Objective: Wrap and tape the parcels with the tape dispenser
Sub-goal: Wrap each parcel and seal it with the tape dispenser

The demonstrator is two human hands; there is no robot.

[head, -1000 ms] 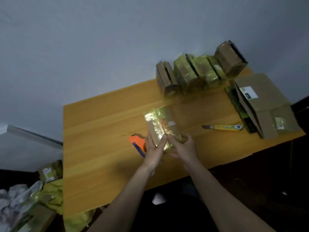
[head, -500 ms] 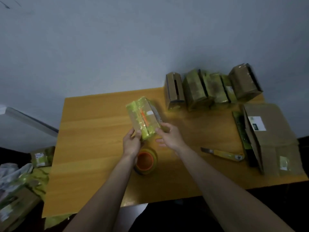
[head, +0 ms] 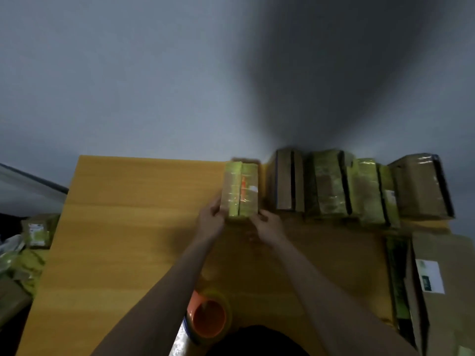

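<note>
Yellow-green tape shines on the parcel (head: 240,192) we hold near the middle of the frame, at the far edge of the wooden table (head: 133,227). Our left hand (head: 210,222) grips its near left corner with curled fingers, and our right hand (head: 267,227) holds the near right corner the same way, so both hands are clamped on the one package. It sits upright, just left of the row of parcels (head: 359,186) lined along the upper right of the table; whether it already touches the nearest brown box in that row we cannot tell (the picture is blurred by motion).

We judge that this parcel is wrapped and taped, and that the step in hand is setting it down at the left end of the finished row. The tape dispenser (head: 208,317), orange-cored with a roll of clear tape, lies at the bottom centre of the frame, close to our body and well apart from both hands.

The next move, as we see it, calls for pressing the parcel flush against its neighbour, letting go with both hands, and then reaching for an unwrapped item. The large flat cardboard box (head: 442,286) at the right edge of the frame looks like one candidate, with a white label on its top face. More packages (head: 36,231) lie off the table at the left edge, low and dim. After that, one hand must come back down the frame for the dispenser.
</note>
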